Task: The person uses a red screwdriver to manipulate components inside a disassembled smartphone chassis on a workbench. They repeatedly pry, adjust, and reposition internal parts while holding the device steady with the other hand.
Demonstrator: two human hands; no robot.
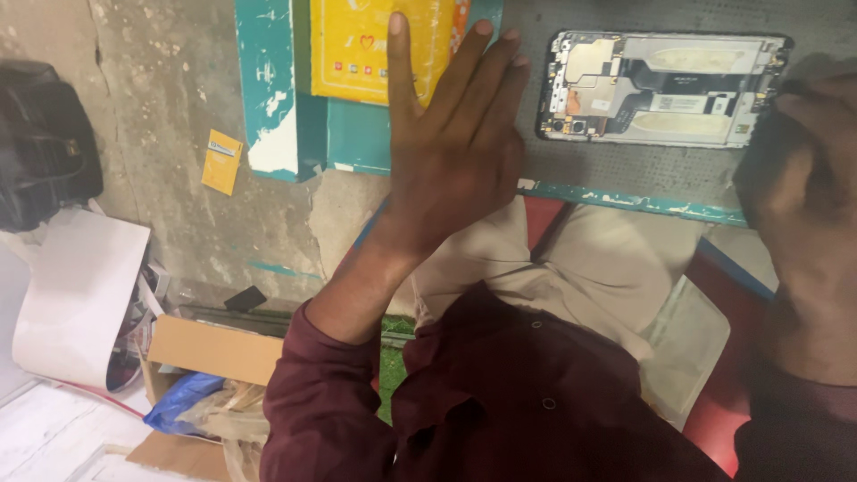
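My left hand (pixel 451 156) is stretched out flat with its fingers apart, and it holds nothing. Its fingertips lie over a yellow box (pixel 357 45) that rests on a teal box (pixel 272 89) on the grey worktop. To the right lies an opened smartphone (pixel 661 87) with its back cover off, its circuit board and metal frame showing. My right hand (pixel 803 178) is blurred and close to the camera at the phone's right end, fingers curled. Whether it grips the phone is hidden.
The worktop's chipped teal edge (pixel 625 201) runs above my lap. A small yellow packet (pixel 221 161) lies left of the boxes. On the floor at the left are a black bag (pixel 40 143), white paper (pixel 80 295) and a cardboard box (pixel 214 353) with plastic bags.
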